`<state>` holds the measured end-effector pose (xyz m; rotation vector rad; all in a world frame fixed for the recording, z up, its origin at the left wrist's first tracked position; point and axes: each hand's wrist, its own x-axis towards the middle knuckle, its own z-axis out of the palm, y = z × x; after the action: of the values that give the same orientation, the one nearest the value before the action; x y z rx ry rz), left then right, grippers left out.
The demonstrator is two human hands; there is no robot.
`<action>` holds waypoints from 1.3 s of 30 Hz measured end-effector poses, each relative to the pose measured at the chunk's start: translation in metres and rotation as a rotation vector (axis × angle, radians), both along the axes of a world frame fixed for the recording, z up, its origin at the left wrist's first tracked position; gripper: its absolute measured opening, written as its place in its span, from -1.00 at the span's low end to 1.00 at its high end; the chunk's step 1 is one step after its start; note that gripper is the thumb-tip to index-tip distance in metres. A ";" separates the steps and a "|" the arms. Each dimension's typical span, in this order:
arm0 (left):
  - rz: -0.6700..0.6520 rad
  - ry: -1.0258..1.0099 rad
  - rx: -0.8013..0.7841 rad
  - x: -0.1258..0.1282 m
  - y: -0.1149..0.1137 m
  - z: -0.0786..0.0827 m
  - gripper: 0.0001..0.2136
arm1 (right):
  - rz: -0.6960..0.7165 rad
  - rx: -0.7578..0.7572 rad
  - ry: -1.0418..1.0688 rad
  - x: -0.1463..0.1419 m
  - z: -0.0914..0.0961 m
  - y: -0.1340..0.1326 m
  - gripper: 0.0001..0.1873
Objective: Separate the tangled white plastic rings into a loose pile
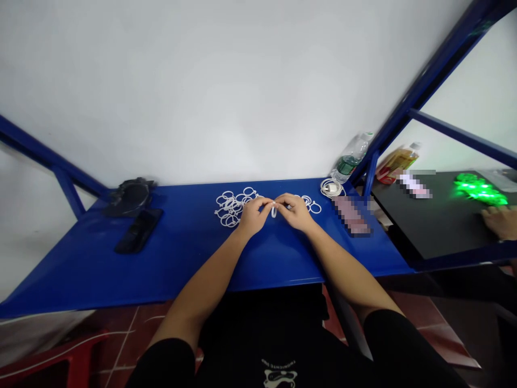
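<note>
My left hand (pixel 253 213) and my right hand (pixel 298 211) meet at the middle of the blue table (pixel 181 253), fingers pinched together on a small white ring (pixel 274 209) held between them. A pile of several white rings (pixel 233 207) lies just left of and behind my left hand. A few more white rings (pixel 312 204) lie right behind my right hand. Both forearms reach out from the near edge of the table.
A black phone (pixel 139 230) and a black bundle (pixel 130 195) lie at the left. A coiled white cable (pixel 332 188), a plastic water bottle (pixel 352 156) and a blue frame post (pixel 369 175) stand at the right. Another person's hand (pixel 502 221) rests on the neighbouring black table.
</note>
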<state>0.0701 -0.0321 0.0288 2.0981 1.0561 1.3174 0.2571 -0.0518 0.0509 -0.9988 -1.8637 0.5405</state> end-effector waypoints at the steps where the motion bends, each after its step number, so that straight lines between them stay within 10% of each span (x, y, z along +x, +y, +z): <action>1: 0.005 -0.002 0.000 0.001 0.000 -0.002 -0.84 | -0.005 -0.001 -0.007 0.000 0.000 0.000 -0.70; 8: 0.032 0.016 0.017 0.004 0.007 -0.009 -0.82 | -0.103 -0.071 -0.098 0.003 -0.003 0.004 -0.78; 19: 0.321 0.704 0.036 -0.021 0.024 -0.030 -0.78 | -0.401 -0.269 -0.774 0.041 0.011 0.013 -0.86; 39: -0.066 0.324 0.527 0.000 0.009 -0.018 -0.83 | -0.175 -0.080 0.029 0.009 -0.022 0.018 -0.74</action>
<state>0.0697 -0.0230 0.0113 2.7858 0.8048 1.3617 0.2665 -0.0339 0.0289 -1.1881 -1.7206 0.5251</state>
